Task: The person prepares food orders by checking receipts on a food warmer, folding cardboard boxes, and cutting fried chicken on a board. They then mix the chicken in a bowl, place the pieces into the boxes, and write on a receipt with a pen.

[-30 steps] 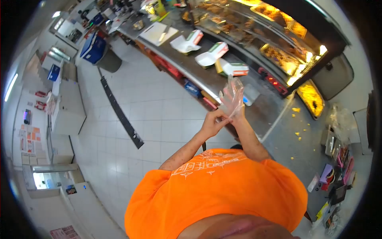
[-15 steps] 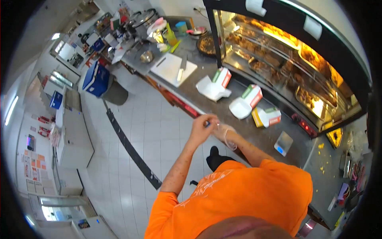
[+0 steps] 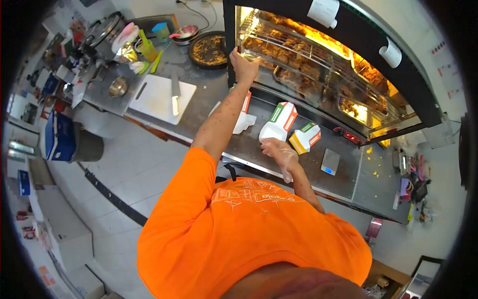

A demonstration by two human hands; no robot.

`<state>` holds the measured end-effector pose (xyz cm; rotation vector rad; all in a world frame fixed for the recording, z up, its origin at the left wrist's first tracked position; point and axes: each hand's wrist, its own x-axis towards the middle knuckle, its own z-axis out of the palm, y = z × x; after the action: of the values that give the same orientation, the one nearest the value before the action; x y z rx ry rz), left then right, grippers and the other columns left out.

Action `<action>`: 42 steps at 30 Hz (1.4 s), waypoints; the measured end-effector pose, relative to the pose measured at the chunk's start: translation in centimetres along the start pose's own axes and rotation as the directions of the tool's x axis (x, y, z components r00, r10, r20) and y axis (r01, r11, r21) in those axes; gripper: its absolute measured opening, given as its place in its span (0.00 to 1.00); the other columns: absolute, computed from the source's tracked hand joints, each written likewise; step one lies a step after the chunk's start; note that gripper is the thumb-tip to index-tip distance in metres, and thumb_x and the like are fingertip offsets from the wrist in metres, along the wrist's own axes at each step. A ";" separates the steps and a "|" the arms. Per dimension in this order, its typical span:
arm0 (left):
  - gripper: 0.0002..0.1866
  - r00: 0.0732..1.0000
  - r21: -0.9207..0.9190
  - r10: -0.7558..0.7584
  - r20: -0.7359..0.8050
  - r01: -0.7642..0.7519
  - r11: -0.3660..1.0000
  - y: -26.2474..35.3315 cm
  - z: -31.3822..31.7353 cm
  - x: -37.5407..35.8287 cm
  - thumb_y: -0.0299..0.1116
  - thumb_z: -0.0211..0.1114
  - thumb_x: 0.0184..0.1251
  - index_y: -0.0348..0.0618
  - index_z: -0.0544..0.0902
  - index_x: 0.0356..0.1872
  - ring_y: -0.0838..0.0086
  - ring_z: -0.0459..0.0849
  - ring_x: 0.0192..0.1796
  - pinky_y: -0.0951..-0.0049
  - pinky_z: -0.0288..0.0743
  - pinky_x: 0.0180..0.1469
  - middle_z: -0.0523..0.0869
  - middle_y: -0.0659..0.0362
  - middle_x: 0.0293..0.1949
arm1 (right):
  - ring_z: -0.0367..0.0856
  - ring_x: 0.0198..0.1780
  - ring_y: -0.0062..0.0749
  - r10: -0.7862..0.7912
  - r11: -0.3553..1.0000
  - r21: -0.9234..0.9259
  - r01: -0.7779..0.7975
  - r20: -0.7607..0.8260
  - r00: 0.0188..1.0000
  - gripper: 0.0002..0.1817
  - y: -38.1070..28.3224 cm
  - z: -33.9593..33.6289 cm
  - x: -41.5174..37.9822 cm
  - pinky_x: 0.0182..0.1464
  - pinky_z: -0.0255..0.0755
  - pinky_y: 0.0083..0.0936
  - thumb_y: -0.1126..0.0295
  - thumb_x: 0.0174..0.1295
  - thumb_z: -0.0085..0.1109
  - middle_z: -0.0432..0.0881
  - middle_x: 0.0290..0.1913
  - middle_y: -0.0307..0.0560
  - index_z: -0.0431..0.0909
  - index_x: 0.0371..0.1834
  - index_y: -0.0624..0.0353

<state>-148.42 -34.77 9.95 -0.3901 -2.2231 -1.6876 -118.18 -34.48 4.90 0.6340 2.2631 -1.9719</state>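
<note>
My left hand (image 3: 244, 68) reaches up to the left edge of the lit glass cabinet (image 3: 231, 30), thumb and fingers apart at its frame. Pieces of fried food (image 3: 294, 47) lie on racks behind the glass. Lower down, my right hand (image 3: 280, 152), with clear plastic film around it, has its fingers curled at the white flap of the middle carton (image 3: 282, 119). A yellow-edged carton (image 3: 305, 138) stands just right of it. Another carton (image 3: 244, 121) is to the left, partly behind my left forearm.
A white cutting board (image 3: 154, 97) with a knife (image 3: 175, 94) lies on the left of the counter. Behind it is a black pan (image 3: 208, 50). A small scale (image 3: 330, 162) sits at the right. A blue cooler (image 3: 59, 135) is beyond the counter's left end.
My hands were together near the counter's front edge; they have separated. The left has gone up to the cabinet, the right to the middle carton. The view has shifted towards the counter.
</note>
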 end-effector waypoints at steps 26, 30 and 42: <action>0.16 0.880 0.045 -0.462 0.109 0.459 0.887 -23.6 -41.4 -18.7 0.31 0.62 0.65 0.41 0.77 0.53 0.75 0.80 0.46 0.75 0.74 0.48 0.83 0.61 0.43 | 0.77 0.52 0.46 -0.428 0.322 -0.630 -0.706 -0.762 0.485 0.28 -26.2 -24.9 28.3 0.53 0.71 0.40 0.49 0.64 0.46 0.78 0.53 0.53 0.72 0.58 0.60; 0.16 0.759 0.014 -0.651 -0.025 0.651 0.759 -24.0 -46.3 -24.5 0.34 0.61 0.66 0.44 0.77 0.53 0.78 0.80 0.44 0.75 0.73 0.42 0.82 0.61 0.44 | 0.76 0.54 0.48 -0.391 0.384 -0.629 -0.676 -0.774 0.498 0.29 -25.4 -27.4 29.9 0.55 0.70 0.42 0.51 0.63 0.47 0.76 0.55 0.56 0.70 0.59 0.62; 0.18 0.537 -0.180 -0.838 0.100 0.838 0.516 -26.2 -43.7 -16.2 0.42 0.58 0.68 0.48 0.75 0.55 0.77 0.79 0.48 0.73 0.71 0.47 0.81 0.63 0.49 | 0.70 0.60 0.56 -0.584 0.808 -0.590 0.009 -0.797 0.152 0.31 -23.7 -21.8 25.6 0.60 0.68 0.51 0.55 0.63 0.48 0.69 0.61 0.62 0.64 0.63 0.68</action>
<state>-140.35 -84.18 -8.74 0.8370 -2.3917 -2.3567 -145.28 -8.99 22.56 1.8981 3.6707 -0.8471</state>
